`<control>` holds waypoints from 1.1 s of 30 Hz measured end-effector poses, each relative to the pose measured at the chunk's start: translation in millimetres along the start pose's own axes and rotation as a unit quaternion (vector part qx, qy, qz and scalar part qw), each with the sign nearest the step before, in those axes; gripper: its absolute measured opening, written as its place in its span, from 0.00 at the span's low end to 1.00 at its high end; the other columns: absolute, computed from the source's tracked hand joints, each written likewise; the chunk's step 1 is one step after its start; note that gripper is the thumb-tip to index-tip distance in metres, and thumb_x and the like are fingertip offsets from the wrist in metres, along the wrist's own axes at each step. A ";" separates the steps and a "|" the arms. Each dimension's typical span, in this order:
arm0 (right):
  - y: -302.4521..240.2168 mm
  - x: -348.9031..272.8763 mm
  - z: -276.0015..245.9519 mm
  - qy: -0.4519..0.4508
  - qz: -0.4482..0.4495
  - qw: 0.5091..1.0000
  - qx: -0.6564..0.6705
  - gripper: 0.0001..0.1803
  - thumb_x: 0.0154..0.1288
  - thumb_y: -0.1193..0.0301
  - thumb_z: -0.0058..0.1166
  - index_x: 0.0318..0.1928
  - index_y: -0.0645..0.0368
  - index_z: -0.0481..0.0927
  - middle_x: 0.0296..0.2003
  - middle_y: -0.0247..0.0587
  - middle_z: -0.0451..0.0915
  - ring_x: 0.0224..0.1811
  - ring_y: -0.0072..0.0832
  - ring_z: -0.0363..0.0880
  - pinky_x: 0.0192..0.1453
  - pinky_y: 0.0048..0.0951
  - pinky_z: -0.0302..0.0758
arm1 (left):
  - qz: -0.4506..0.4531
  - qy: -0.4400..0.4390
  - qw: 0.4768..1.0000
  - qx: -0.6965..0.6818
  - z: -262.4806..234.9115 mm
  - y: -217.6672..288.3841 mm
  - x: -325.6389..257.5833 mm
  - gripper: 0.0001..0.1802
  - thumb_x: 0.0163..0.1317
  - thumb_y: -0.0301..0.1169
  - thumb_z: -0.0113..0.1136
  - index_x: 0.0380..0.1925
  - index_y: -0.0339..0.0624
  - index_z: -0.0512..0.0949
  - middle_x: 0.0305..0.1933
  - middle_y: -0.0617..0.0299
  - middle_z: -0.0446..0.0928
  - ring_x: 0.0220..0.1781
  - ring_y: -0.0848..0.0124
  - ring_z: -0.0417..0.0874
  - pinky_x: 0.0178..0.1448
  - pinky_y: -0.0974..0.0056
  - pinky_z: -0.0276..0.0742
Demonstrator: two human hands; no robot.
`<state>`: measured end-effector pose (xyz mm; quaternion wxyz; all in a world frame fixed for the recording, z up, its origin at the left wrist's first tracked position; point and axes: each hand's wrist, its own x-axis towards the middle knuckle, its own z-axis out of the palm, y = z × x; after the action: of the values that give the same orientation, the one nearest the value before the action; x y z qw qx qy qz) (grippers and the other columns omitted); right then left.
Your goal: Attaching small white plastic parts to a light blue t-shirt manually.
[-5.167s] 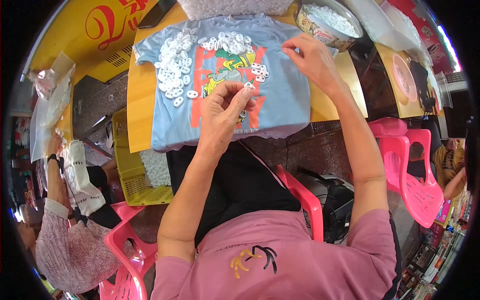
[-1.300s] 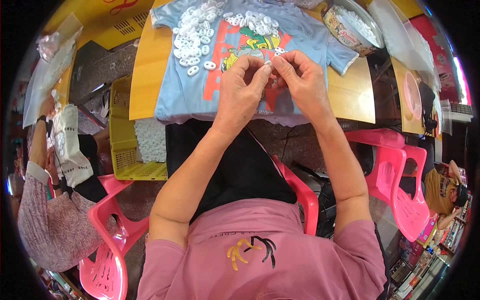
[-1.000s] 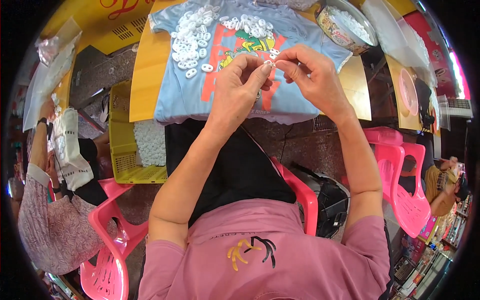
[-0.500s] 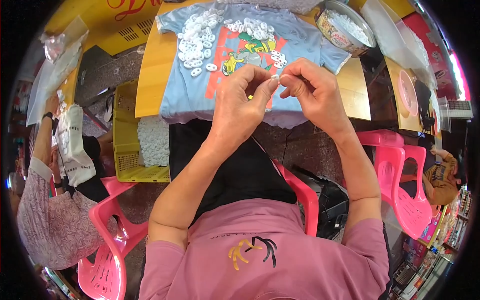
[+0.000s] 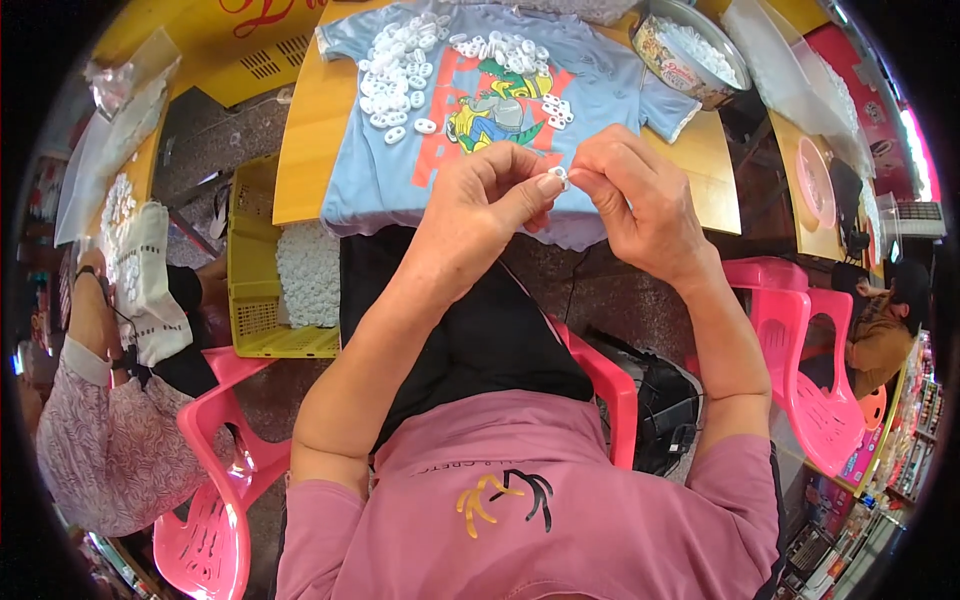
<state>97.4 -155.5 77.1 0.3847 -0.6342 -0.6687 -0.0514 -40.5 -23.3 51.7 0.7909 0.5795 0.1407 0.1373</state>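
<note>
My left hand [image 5: 478,205] and my right hand [image 5: 632,196] meet above the near edge of the table [image 5: 300,150], fingertips pinched together on 1 small white ring [image 5: 561,179] held between them. Both hands are closed around that piece, thumbs and forefingers pressing it from either side. Beneath them a light blue T-shirt [image 5: 600,80] with a cartoon print lies flat on the table, and heaps of the same white rings [image 5: 400,70] sit across its upper half. A round tin [image 5: 672,60] holding more white pieces stands at the shirt's right sleeve. At my left, a yellow crate [image 5: 250,290] is beside the table, and another person [image 5: 110,440] sits on a pink chair [image 5: 215,520].
</note>
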 end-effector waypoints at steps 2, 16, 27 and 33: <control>-2.5 -1.4 1.7 0.006 0.034 0.999 0.021 0.04 0.64 0.80 0.56 0.36 0.65 0.74 0.29 0.44 0.76 0.30 0.38 0.76 0.34 0.32 0.73 | 0.013 0.017 1.000 0.020 2.5 -1.0 -0.7 0.09 0.64 0.30 0.63 0.35 0.34 0.77 0.29 0.65 0.77 0.30 0.79 0.75 0.35 0.72 0.72; 23.5 -14.9 30.5 -0.016 0.131 0.989 0.069 0.05 0.67 0.76 0.55 0.37 0.67 0.78 0.28 0.39 0.77 0.25 0.25 0.77 0.28 0.24 0.74 | 0.012 0.044 0.987 0.152 -10.5 -32.6 13.8 0.07 0.67 0.30 0.60 0.37 0.36 0.77 0.31 0.65 0.78 0.33 0.79 0.77 0.39 0.73 0.73; 128.5 18.6 14.2 0.017 0.262 0.964 -0.034 0.14 0.67 0.63 0.57 0.41 0.63 0.82 0.26 0.37 0.81 0.25 0.21 0.76 0.31 0.25 0.73 | 0.032 0.103 0.993 0.043 -37.8 -27.5 5.4 0.10 0.67 0.31 0.60 0.36 0.33 0.77 0.29 0.63 0.78 0.32 0.78 0.78 0.40 0.71 0.75; 151.6 45.8 41.8 0.028 0.194 0.974 -0.111 0.14 0.63 0.63 0.59 0.39 0.63 0.83 0.28 0.41 0.83 0.28 0.28 0.80 0.35 0.31 0.74 | 0.033 0.101 0.994 0.038 -34.6 -22.3 4.9 0.10 0.67 0.32 0.61 0.35 0.34 0.78 0.29 0.63 0.79 0.32 0.78 0.77 0.40 0.71 0.75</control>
<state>217.8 -66.3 10.9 0.3328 -0.7890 -0.5121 -0.0673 -48.0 2.4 20.2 0.7454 0.5963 0.2055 0.2158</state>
